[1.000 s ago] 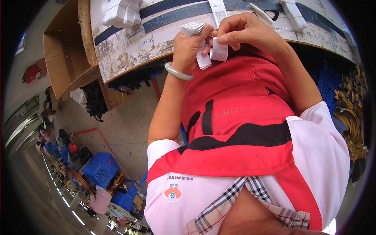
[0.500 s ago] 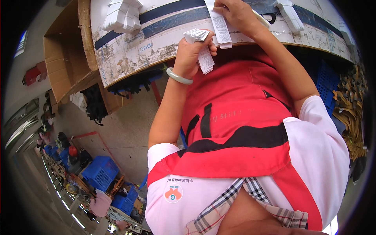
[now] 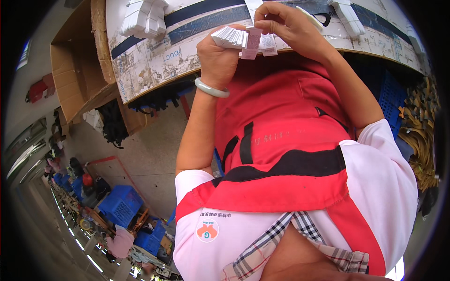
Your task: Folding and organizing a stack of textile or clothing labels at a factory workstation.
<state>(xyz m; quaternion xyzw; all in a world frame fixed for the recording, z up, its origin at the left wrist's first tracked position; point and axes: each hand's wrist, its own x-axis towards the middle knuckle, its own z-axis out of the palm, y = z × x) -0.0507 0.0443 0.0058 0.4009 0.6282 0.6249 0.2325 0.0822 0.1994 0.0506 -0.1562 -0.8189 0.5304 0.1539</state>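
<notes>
My left hand [image 3: 217, 58] is closed around a bundle of folded white labels [image 3: 229, 37], their folded edges fanned upward. Beside the bundle, one printed label [image 3: 252, 43] hangs down, its upper end at the fingertips of my right hand [image 3: 293, 29]. My right thumb and forefinger are pinched together there. Another printed label strip [image 3: 268, 46] lies behind it, over the table's near edge. A pale bangle [image 3: 212, 88] sits on my left wrist.
Stacks of folded white labels stand on the worn table [image 3: 187, 58], one stack [image 3: 144, 19] at left and another [image 3: 348, 18] at right. An open cardboard box [image 3: 77, 61] adjoins the table's left side. A blue crate [image 3: 390, 100] is below right.
My left hand has moved slightly left and turned, so the bundle's folded edges show more. My right hand has come down nearer the bundle, with a label now hanging between both hands.
</notes>
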